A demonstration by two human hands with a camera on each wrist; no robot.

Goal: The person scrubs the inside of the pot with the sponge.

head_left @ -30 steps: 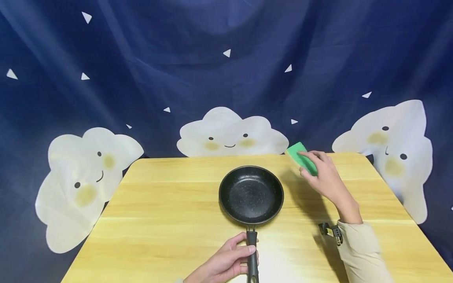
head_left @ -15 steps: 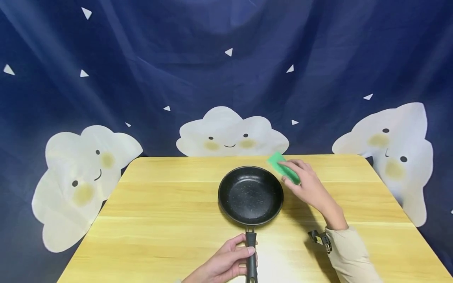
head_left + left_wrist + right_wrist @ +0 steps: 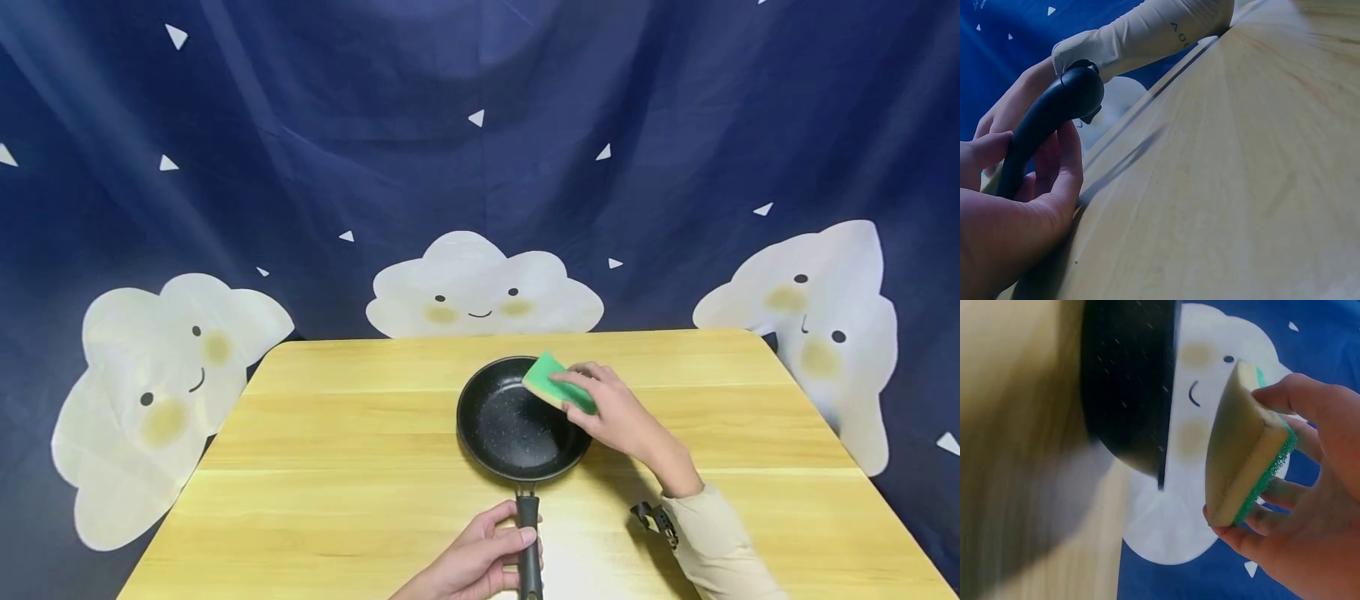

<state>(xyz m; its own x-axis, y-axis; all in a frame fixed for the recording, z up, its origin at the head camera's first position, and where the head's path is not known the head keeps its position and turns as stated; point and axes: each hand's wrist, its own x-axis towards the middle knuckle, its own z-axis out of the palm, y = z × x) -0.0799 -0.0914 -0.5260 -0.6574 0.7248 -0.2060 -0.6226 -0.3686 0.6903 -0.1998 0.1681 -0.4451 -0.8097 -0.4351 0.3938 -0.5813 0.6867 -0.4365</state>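
A black speckled frying pan (image 3: 517, 433) sits in the middle of the wooden table, its handle toward the person. My left hand (image 3: 483, 554) grips that handle (image 3: 1041, 125), thumb laid across the top. In my right hand (image 3: 618, 417) is a sponge (image 3: 558, 385) with a green scouring face and a pale yellow underside, pinched along its edges between thumb and fingers. From the head view the sponge overlaps the pan's far right part. The right wrist view shows the sponge (image 3: 1241, 450) apart from the pan's rim, yellow face turned toward the pan.
Wooden tabletop (image 3: 337, 467) stretches out around the pan. Behind it hangs a dark blue curtain (image 3: 375, 150) printed with smiling clouds and white triangles. A small black device (image 3: 654, 523) is strapped by the right sleeve (image 3: 712, 537).
My right hand has carried the sponge leftward, from beside the pan to over its far right part. The left hand keeps its grip on the handle, and the pan stays put.
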